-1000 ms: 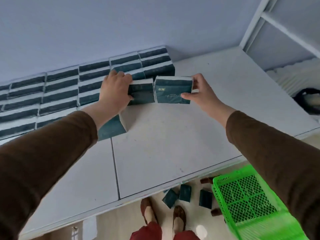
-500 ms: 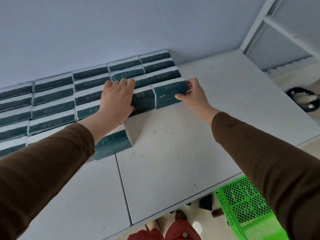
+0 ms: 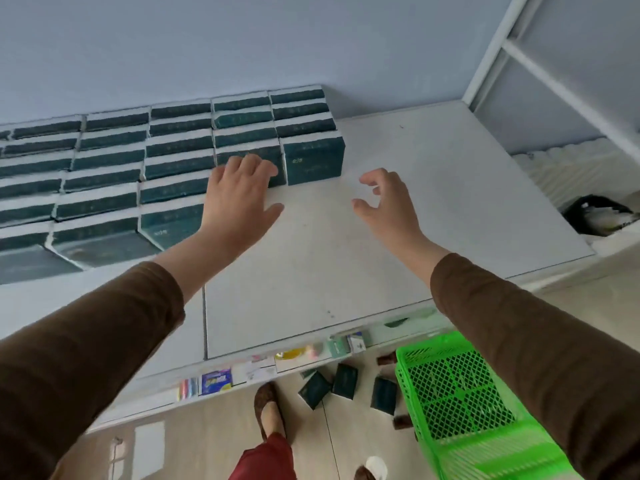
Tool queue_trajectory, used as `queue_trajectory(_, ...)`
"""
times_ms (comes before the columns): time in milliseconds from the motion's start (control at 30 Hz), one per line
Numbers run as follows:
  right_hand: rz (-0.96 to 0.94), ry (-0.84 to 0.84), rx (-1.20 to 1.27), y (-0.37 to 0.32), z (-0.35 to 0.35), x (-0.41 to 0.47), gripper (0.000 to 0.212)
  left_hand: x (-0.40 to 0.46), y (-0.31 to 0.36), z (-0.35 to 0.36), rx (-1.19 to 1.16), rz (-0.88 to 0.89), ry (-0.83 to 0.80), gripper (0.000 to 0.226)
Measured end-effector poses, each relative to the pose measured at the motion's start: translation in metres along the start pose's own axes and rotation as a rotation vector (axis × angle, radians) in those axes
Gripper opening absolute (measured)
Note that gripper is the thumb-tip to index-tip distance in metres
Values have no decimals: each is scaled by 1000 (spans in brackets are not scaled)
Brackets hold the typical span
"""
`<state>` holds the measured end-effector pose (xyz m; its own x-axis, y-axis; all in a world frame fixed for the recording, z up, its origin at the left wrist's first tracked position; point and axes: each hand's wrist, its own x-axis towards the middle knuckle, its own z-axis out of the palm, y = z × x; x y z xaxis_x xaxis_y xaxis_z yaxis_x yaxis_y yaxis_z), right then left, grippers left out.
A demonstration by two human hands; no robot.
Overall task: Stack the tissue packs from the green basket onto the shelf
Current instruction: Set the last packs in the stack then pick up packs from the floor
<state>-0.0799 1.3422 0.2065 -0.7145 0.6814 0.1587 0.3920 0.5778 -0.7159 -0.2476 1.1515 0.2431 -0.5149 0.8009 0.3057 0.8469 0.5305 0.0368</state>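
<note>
Dark green tissue packs stand in rows along the far left of the white shelf — five columns show, the leftmost cut off by the frame. The left hand lies flat, fingers straight, fingertips touching the near pack of the fourth column. The right hand hovers apart from the packs, fingers loosely curled, holding nothing. Three packs lie on the floor beside one green basket — near right

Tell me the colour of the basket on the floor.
Bright green basket with a mesh bottom, seen clearly in the head view.
</note>
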Motion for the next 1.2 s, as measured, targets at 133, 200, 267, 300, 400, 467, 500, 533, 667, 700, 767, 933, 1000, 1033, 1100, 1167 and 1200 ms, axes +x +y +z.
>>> queue_trajectory(133, -128, -45, -43, 9, -36, -77, 27, -78, 54, -5, -71, -37, 37, 44)
queue_trajectory(200, -149, -45, -46, 16, -50, -117, 25, -117, 76, -4, -103, -34, 17, 43)
queue_trajectory(267, -143, -44, -52, 26, -58, -157, 22, -154, 92, -2, -118, -9, -7, 41)
queue_trajectory(300, -134, -47, -56, 30, -58, -175, 21, -172, 98, -1, -127, 1, -9, 40)
queue_trajectory(400, -85, -70, -58, 45, -50, -226, 19, -221, 106, 7, -174, 36, 16, 35)
queue_trajectory(467, -53, -87, -21, 56, -35, -258, 17, -253, 107, 18, -227, 67, 25, 33)
queue_trajectory(500, -19, -98, 10, 62, -24, -275, 17, -271, 106, 27, -264, 82, 11, 31)
queue_trajectory(533, 39, -111, 46, 70, -10, -291, 17, -289, 105, 38, -298, 94, -18, 30)
queue_trajectory(667, 418, -156, 190, 121, 64, -353, 16, -367, 99, 103, -380, 39, -253, 30)
queue_trajectory(700, 499, -173, 200, 139, 88, -368, 17, -386, 98, 125, -397, 3, -312, 31)
queue_trajectory(767, 635, -221, 203, 176, 132, -397, 18, -423, 99, 172, -432, -76, -423, 31)
queue_trajectory(933, 832, -303, 130, 277, 230, -445, 29, -488, 104, 305, -461, -289, -611, 32)
queue_trajectory(1000, 878, -329, 101, 317, 264, -453, 33, -503, 104, 360, -474, -403, -642, 34)
queue_trajectory(1033, 905, -334, 93, 336, 280, -454, 35, -509, 104, 387, -477, -454, -648, 35)
queue_trajectory(1100, 950, -322, 80, 373, 312, -454, 40, -518, 103, 441, -470, -526, -652, 36)
queue_trajectory(1167, 982, -296, 78, 407, 341, -450, 44, -524, 102, 490, -472, -588, -645, 39)
queue_trajectory(1200, 992, -287, 81, 423, 356, -448, 46, -525, 101, 515, -471, -617, -637, 40)
